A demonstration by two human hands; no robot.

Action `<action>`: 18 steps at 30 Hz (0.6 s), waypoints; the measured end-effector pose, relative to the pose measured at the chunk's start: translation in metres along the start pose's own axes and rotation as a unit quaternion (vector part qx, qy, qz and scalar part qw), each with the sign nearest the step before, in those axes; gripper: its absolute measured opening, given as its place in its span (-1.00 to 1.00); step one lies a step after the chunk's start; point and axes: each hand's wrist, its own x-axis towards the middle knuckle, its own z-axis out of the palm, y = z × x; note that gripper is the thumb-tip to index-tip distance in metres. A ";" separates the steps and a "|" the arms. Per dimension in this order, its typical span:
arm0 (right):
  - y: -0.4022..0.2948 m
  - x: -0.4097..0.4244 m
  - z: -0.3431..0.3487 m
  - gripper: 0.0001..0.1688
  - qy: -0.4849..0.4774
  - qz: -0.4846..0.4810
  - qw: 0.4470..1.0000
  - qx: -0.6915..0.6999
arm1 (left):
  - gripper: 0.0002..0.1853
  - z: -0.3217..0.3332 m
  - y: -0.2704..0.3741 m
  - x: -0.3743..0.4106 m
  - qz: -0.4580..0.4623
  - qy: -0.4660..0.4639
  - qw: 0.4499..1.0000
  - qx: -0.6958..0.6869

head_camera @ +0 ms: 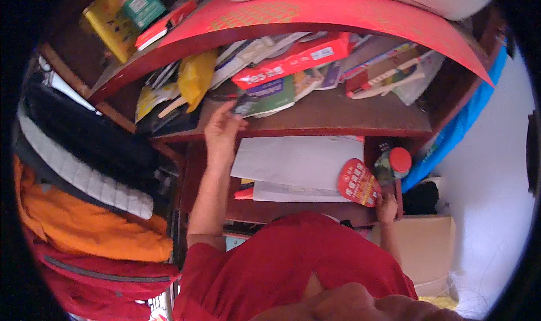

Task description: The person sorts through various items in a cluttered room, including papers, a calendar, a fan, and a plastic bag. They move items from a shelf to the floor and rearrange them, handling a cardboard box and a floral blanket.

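Observation:
My left hand (pixel 222 124) reaches over the front of the middle shelf. Its fingertips pinch a small dark object (pixel 244 104), too blurred to name, in front of a green-covered booklet (pixel 272 97). Lower right, my right hand (pixel 386 207) grips the lower edge of a red, rounded hand fan (pixel 359 182) bearing writing. The fan overlaps the right end of white paper sheets (pixel 298 158) on the lower shelf. Just above that hand stands a jar with a red lid (pixel 400 159).
A red box (pixel 291 63) lies across papers on the middle shelf (pixel 338 114), beside a yellow plastic bag (pixel 196 78). Red sheeting (pixel 338 10) covers the shelf above. Clothes, one orange (pixel 93 219), hang at left. A cardboard box (pixel 429 249) stands at lower right.

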 end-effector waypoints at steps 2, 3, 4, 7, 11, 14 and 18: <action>-0.015 0.001 -0.014 -0.79 0.021 -0.025 0.999 0.018 | -0.63 -0.012 -0.005 0.013 0.042 0.015 0.995 0.084; -0.022 0.005 -0.018 -0.79 0.028 -0.029 0.999 0.022 | -0.63 -0.021 -0.006 0.021 0.053 0.024 0.990 0.126; -0.027 0.007 -0.020 -0.80 0.035 -0.030 0.999 0.024 | -0.62 -0.027 -0.010 0.028 0.069 0.033 0.986 0.151; -0.034 0.003 -0.029 -0.79 0.047 -0.027 0.998 0.030 | -0.57 -0.038 -0.024 0.042 0.137 0.046 0.942 0.303; -0.032 -0.009 -0.034 -0.75 0.046 -0.010 0.998 0.030 | -0.56 -0.040 -0.033 0.032 0.242 0.027 0.860 0.449; -0.043 -0.017 -0.048 -0.68 -0.009 0.058 0.998 0.026 | -0.59 -0.024 -0.028 -0.003 0.290 0.055 0.842 0.452; -0.035 -0.036 -0.041 -0.47 -0.076 0.009 0.995 -0.065 | -0.53 -0.017 -0.063 -0.067 0.304 -0.067 0.827 0.468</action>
